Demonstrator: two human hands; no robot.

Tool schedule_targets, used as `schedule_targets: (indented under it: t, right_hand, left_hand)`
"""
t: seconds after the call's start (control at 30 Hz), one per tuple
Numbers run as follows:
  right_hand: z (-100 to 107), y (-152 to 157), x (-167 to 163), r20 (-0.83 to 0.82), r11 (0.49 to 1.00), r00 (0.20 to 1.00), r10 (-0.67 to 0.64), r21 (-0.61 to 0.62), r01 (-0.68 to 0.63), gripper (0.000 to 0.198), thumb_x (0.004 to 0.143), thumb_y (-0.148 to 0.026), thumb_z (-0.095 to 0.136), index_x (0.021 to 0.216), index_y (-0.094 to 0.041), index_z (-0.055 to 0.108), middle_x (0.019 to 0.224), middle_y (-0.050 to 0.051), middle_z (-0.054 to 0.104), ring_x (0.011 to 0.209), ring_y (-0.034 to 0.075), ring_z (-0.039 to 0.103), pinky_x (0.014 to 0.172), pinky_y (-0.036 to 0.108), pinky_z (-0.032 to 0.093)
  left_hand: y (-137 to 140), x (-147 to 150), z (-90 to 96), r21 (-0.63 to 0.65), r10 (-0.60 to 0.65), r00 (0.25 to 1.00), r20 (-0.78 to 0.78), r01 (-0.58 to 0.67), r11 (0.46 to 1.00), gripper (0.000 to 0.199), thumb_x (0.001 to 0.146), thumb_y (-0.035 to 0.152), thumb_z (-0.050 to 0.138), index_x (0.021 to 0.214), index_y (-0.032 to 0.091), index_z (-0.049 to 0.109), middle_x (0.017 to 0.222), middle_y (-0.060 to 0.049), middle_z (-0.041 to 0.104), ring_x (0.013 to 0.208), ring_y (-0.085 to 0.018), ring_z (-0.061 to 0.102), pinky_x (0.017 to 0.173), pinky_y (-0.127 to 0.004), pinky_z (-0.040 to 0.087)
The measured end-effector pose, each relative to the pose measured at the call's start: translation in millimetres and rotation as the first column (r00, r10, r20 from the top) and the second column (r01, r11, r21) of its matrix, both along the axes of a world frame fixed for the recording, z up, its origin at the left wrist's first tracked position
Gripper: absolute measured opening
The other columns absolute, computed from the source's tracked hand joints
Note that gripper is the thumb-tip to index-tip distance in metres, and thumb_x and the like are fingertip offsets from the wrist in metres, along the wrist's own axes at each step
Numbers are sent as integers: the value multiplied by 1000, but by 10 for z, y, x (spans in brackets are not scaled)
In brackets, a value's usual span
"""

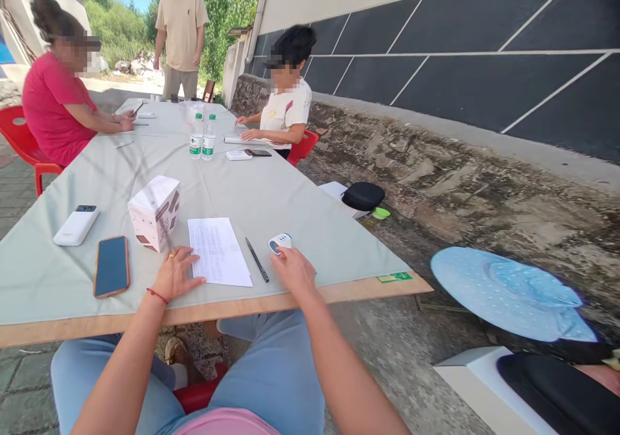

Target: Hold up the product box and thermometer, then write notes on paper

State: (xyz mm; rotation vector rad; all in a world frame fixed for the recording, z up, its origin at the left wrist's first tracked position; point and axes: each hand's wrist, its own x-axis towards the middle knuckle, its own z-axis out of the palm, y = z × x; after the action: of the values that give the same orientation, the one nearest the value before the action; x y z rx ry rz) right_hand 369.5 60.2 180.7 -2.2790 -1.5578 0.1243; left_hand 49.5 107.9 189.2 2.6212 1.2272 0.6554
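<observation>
My left hand [175,275] lies on the table with its fingers spread, fingertips at the left edge of a printed paper sheet [220,251]. A red string is round that wrist. My right hand [294,272] is closed, its fingers gripping the near end of a small white device [279,242] with blue marks. What kind of device it is, I cannot make out. Between the sheet and my right hand lies a black pen [256,259]. Left of my left hand are a patterned box [155,212], a phone in an orange-brown case [111,266] and a white power bank [77,224].
Two water bottles [202,139] stand mid-table on the pale cloth [242,190]. A person in red sits at the left, another in white at the right, and a third stands beyond. A blue hat [504,293] and a white box [477,380] are at my right.
</observation>
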Motion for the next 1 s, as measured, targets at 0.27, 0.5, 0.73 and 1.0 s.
schedule_targets:
  t: [0.27,0.5,0.73,1.0]
  right_hand:
    - [62,58,-333,-79,982,993,90,-161,-102,24,88,-31,52,91,-17,71,91,11,73,88,24,66,69,30,40]
    - [-101,198,-530,-762,918,598,249,382,104,35,72,-55,61,71,-21,54,58,1,62,53,17,57,52,28,44]
    - [-128,219,-883,-858,886,352,374,443,137,34,69,-52,64,76,-22,51,47,-7,51,44,12,48,48,25,41]
    - [42,21,-905,-812,920,434,391,361,-154,30,79,-49,49,73,-20,54,65,-1,58,56,13,51,58,27,43]
  left_hand:
    - [-15,3,21,-1,23,998,-65,-23,1000,48,76,48,71,115,21,64,130,-12,58,122,-32,48,99,-48,41]
    - [2,6,13,1,13,998,-69,-13,1000,50,76,52,70,116,22,63,130,-11,58,122,-31,48,101,-49,39]
    - [16,-1,-46,28,17,998,-61,-16,999,49,76,51,71,115,23,62,129,-11,57,121,-32,48,99,-50,40]
    - [29,5,-48,150,-9,994,109,-8,989,61,90,48,52,143,19,36,126,-15,55,114,-30,52,94,-47,45]
